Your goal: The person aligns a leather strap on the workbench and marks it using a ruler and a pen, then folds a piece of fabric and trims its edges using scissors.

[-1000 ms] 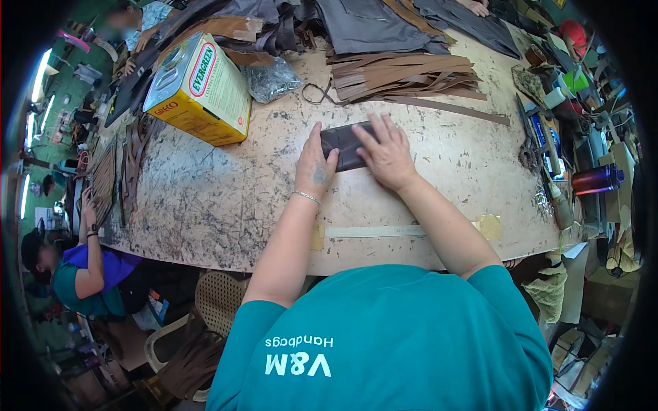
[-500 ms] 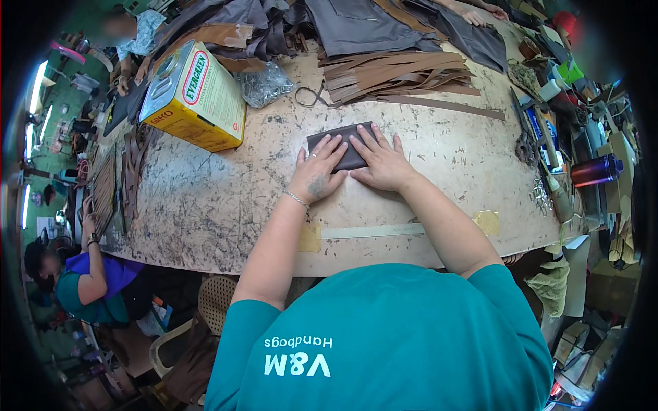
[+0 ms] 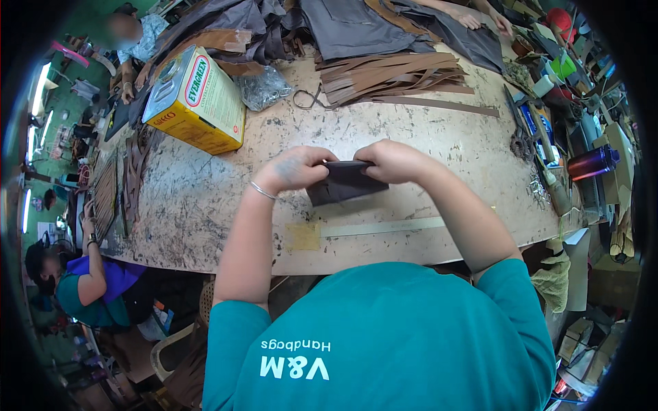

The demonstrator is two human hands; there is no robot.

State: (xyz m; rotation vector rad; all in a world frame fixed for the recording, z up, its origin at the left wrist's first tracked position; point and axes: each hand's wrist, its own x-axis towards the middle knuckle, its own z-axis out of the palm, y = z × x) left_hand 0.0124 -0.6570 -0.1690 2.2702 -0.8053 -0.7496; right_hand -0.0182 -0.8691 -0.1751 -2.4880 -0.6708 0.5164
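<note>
A dark brown leather piece (image 3: 346,186), roughly rectangular and apparently folded, is held up in front of me over the worktable (image 3: 274,226). My left hand (image 3: 299,168) pinches its upper left corner, fingers curled around the edge. At the upper right corner my right hand (image 3: 392,163) grips it the same way. The piece hangs from both hands toward me, its lower edge slightly tilted. Whether that edge touches the tabletop, I cannot tell. My fingertips are partly hidden behind the leather.
A yellow and white metal can (image 3: 199,103) stands at the left, beside a clear plastic bag (image 3: 262,88). Brown leather strips (image 3: 391,77) and dark leather sheets (image 3: 363,31) lie at the far side. Tools and a dark tumbler (image 3: 593,163) crowd the right. Another person (image 3: 89,277) works at the left.
Both hands lay flat on the leather piece before. Now they grip its far corners and have lifted it, and the piece has come nearer to me.
</note>
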